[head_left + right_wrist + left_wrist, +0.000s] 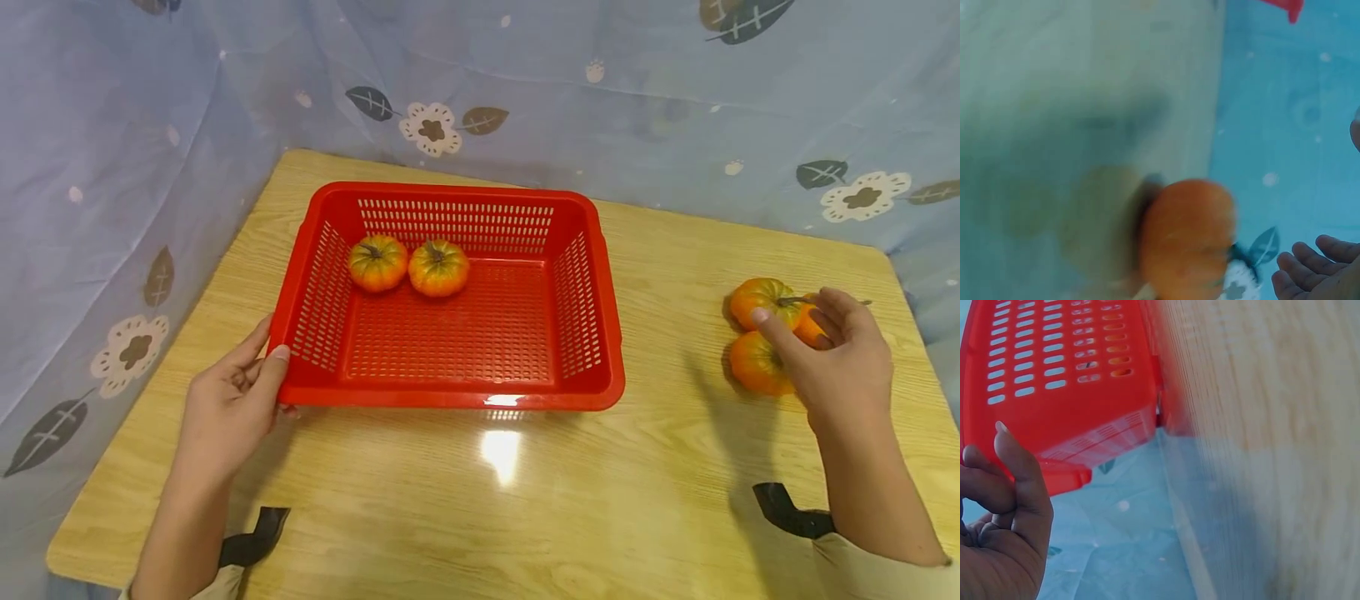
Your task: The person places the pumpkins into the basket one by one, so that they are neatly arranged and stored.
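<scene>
A red plastic basket (450, 396) with slotted walls stands on the table. Inside it, near the back left, sit two small orange-green pumpkins, a left one (378, 263) and a right one (438, 268), side by side. My left hand (228, 408) grips the basket's front left corner, thumb over the rim. On the right, my right hand (843, 358) hovers over a cluster of pumpkins, its fingers spread and slightly bent, holding nothing. The cluster shows a rear pumpkin (761, 302), a front one (757, 365) and one partly hidden behind the hand. One orange pumpkin (1188, 240) shows in the right wrist view.
The light wooden table (600, 500) has rounded corners. A blue patterned cloth (637, 108) hangs along its back and left sides. Dark straps, a left one (255, 542) and a right one (791, 512), show at the wrists.
</scene>
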{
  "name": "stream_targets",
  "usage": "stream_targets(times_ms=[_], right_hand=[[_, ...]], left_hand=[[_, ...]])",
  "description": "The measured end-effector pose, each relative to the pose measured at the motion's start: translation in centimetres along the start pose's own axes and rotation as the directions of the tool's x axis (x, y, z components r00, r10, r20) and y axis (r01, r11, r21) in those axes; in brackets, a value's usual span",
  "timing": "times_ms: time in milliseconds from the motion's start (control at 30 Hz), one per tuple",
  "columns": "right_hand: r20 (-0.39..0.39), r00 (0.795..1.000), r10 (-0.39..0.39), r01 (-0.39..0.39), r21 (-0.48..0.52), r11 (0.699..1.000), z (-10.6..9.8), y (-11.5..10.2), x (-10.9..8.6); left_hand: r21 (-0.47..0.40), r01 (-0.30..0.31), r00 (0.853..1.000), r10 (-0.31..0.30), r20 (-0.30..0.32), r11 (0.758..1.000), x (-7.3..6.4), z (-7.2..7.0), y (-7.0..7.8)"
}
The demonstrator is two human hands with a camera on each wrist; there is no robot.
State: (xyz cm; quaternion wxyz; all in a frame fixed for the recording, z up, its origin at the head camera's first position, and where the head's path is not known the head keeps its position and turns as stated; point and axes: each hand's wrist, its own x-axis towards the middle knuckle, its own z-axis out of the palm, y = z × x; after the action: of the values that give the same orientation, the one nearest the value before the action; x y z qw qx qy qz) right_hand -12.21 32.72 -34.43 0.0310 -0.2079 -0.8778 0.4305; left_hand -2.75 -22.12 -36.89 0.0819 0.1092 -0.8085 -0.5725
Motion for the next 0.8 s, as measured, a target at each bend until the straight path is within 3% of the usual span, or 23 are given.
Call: stream_targets(times_ms=[200, 367, 500, 800], right_hand=[[-0.057, 0.997, 0.055, -0.058, -0.044, 0.997, -0.3, 3.4, -0.8], [-0.03, 0.999, 0.029, -0.032, -0.135, 0.99, 0.1, 5.1, -1.1], [-0.017, 0.998, 0.054, -0.056, -0.149, 0.987, 0.4, 5.9, -1.1], [0.121, 0.991, 0.057, -0.038, -0.152, 0.988, 0.7, 6.2, 0.1]], left_hand=[[0.017, -0.021, 1.0, 0.02, 0.017, 1.0, 0.1, 0.4, 0.1], [0.002, -0.019, 1.0, 0.019, 0.023, 1.0, 0.2, 0.6, 0.2], [0.022, -0.014, 0.999, 0.013, 0.031, 1.0, 0.3, 0.5, 0.1], [0.05, -0.006, 1.0, 0.005, 0.018, 0.999, 0.0, -0.1, 0.0]])
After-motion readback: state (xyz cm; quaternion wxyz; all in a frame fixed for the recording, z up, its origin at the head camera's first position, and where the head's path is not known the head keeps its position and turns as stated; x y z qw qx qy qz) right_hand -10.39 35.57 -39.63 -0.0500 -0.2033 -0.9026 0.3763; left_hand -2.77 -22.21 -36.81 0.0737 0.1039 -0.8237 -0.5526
